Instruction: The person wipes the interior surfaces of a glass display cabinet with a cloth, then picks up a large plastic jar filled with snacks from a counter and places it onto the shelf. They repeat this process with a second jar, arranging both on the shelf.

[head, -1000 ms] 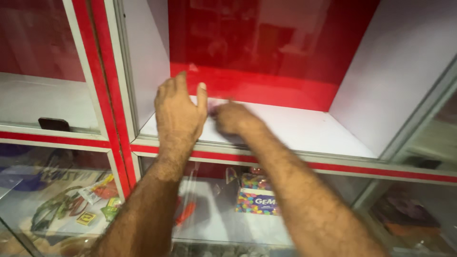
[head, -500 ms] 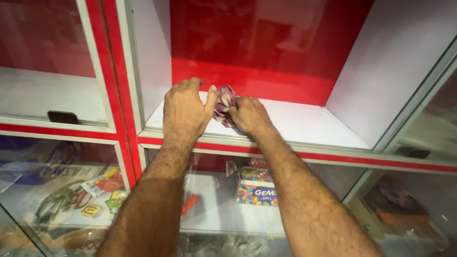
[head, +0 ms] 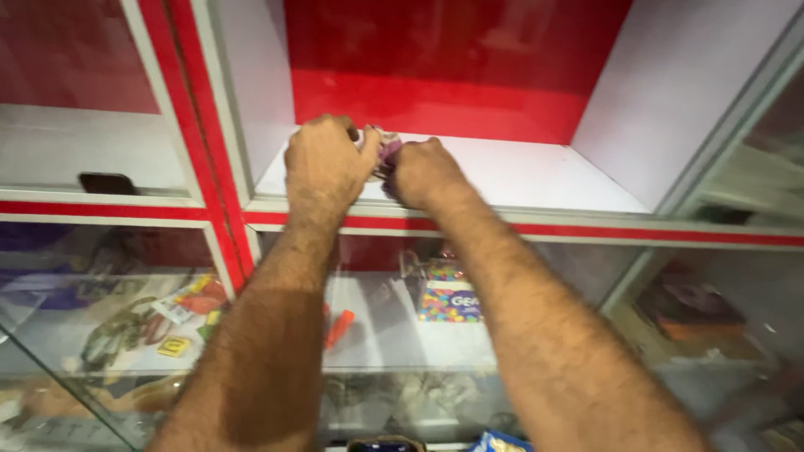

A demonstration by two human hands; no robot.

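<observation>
Bunching crumpled cloth (head: 381, 151) on white shelf (head: 536, 172): left hand (head: 327, 163), right hand (head: 423, 172) both clenched on it; wad half-gathered.

You are in a small shop, facing a display cabinet (head: 209, 167) with red-and-white frames and glass fronts. White shelf (head: 519, 172) at 12 o'clock, red back panel (head: 452, 67) behind it. Lower glass shelf (head: 385, 335): colourful candy packet (head: 450, 297) at 6 o'clock, loose small packaged goods (head: 159, 322) at 8 o'clock. More stock lies behind glass at 4 o'clock.
</observation>
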